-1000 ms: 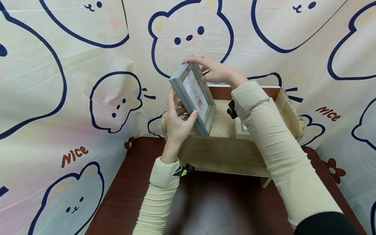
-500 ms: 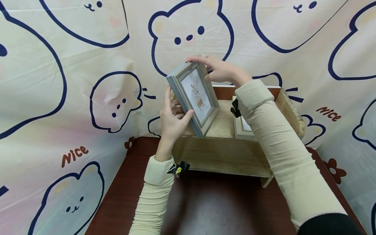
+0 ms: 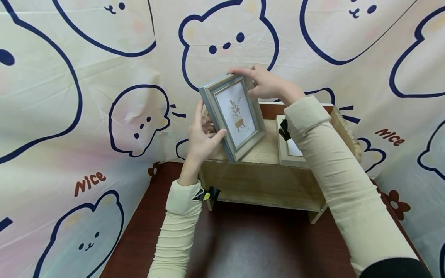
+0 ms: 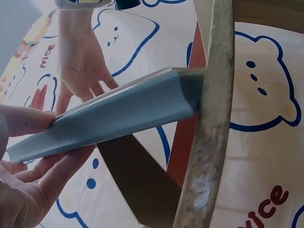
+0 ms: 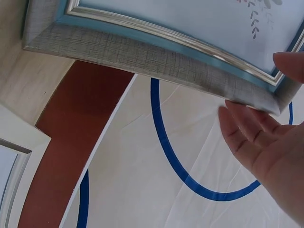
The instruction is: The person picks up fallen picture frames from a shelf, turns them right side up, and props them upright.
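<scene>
A blue-grey picture frame with a potted-plant print is held tilted over the left part of a small wooden shelf. My left hand grips its left side, thumb on the front and fingers behind. At the upper right corner, my right hand pinches the frame, with the thumb in front in the right wrist view. The left wrist view shows the frame's side edge close by the shelf's rough edge. A dark stand flap sticks out from its back there.
A cream picture frame lies on the right of the shelf top, partly covered by my right sleeve. The shelf has raised ends and a red-brown back strip. It stands on a dark red table before a cartoon-print cloth.
The blue-grey picture frame has turned so its front faces the head camera more. My left hand has shifted slightly left, my right hand to the right; both keep hold of it.
</scene>
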`<state>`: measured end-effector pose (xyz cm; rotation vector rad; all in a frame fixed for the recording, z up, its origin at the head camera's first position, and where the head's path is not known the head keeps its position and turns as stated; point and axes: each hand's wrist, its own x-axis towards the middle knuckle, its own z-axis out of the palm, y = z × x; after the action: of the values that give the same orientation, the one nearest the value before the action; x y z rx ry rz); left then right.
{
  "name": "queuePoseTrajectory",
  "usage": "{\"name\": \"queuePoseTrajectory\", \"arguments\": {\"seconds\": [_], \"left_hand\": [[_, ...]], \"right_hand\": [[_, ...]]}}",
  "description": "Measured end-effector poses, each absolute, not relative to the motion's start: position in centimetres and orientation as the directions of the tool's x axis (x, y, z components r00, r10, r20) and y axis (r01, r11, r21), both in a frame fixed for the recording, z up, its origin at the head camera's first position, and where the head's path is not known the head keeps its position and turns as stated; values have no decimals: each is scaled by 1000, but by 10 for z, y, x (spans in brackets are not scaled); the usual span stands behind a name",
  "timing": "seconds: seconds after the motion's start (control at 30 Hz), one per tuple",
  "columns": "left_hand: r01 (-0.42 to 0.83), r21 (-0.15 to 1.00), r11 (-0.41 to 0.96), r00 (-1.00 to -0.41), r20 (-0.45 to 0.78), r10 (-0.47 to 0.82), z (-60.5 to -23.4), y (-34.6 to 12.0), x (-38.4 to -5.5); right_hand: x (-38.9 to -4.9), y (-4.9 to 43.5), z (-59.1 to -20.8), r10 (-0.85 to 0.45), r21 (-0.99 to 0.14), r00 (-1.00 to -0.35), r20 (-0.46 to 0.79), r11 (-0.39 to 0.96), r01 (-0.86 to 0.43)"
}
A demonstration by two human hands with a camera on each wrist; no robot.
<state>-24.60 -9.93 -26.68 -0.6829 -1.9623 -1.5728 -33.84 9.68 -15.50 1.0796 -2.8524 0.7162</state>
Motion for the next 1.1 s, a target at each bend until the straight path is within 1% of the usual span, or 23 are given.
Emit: {"name": "queuePoseTrajectory", "arguments": {"seconds": [0.1,0.17,0.27,0.33,0.4,0.5,0.63,0.77,0.87,1.0,1.1], "left_hand": [[646,731,218,-758,648,71,-265,-102,-247],[636,738,225,-767,637,80,-265,-103,-249],[640,734,226,-764,639,90,-266,-104,-251],[644,731,225,-761,642,91,-267,-104,-251],[643,731,227,-762,642,89,-267,-105,-252],[637,735,232,-766,636,91,-267,-105,-252],[623,744,243,-779,618,104,-265,-107,-252],[607,759,234,-793,596,124,-262,-111,-255],[585,779,227,-811,568,141,-259,-114,-256],[539,808,236,-842,515,159,-255,-118,-259],[528,811,253,-849,497,180,-254,-122,-264]], "right_hand": [[-337,98,-155,-621,-386,-768,158,677,-627],[-338,100,-155,-634,-372,-755,170,668,-645],[-341,104,-157,-660,-370,-719,216,626,-686],[-344,107,-158,-653,-396,-722,229,615,-682],[-346,110,-160,-629,-449,-745,222,612,-651],[-349,115,-163,-582,-536,-793,179,619,-574],[-352,119,-167,-556,-622,-817,152,589,-516],[-351,121,-169,-543,-663,-822,171,554,-503],[-349,122,-170,-536,-668,-824,186,546,-506],[-347,126,-170,-529,-693,-830,176,532,-487],[-346,130,-171,-532,-723,-831,163,508,-468]]}}
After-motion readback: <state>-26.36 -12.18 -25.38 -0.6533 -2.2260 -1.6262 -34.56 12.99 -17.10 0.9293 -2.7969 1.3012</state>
